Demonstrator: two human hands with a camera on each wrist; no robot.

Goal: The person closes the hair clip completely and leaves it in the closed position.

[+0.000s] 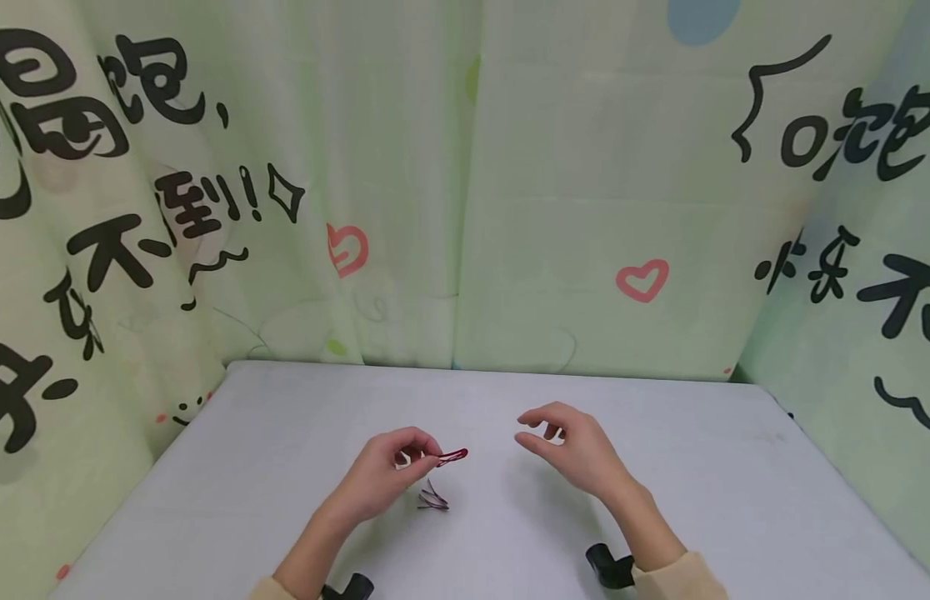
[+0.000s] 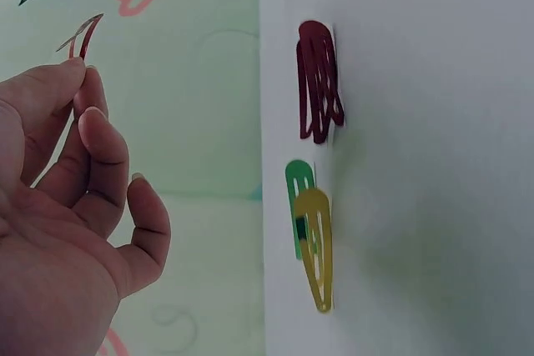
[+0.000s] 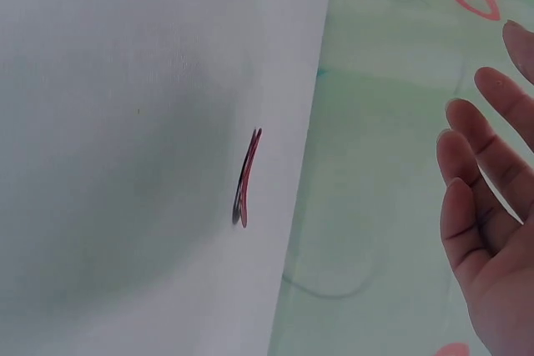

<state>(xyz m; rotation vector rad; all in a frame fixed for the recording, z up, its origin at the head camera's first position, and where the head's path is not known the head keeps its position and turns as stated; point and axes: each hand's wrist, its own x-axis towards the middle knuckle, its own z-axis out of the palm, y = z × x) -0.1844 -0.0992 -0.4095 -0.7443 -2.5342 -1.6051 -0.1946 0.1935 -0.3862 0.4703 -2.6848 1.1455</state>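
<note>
My left hand pinches a red snap hair clip between thumb and fingertips, above the table. In the left wrist view the same clip shows edge-on, bent open. To its right, my right hand hovers over the table with fingers loosely curved and nothing between them. Dark clips lie below the left hand. The left wrist view shows overlapping dark red hair clips, with a yellow hair clip partly covering a green hair clip. A thin red clip appears edge-on in the right wrist view.
A white table spreads under both hands. Pale green curtains with dark lettering and pink hearts hang behind it and at both sides. Black wrist mounts sit at both forearms, beside beige sleeves.
</note>
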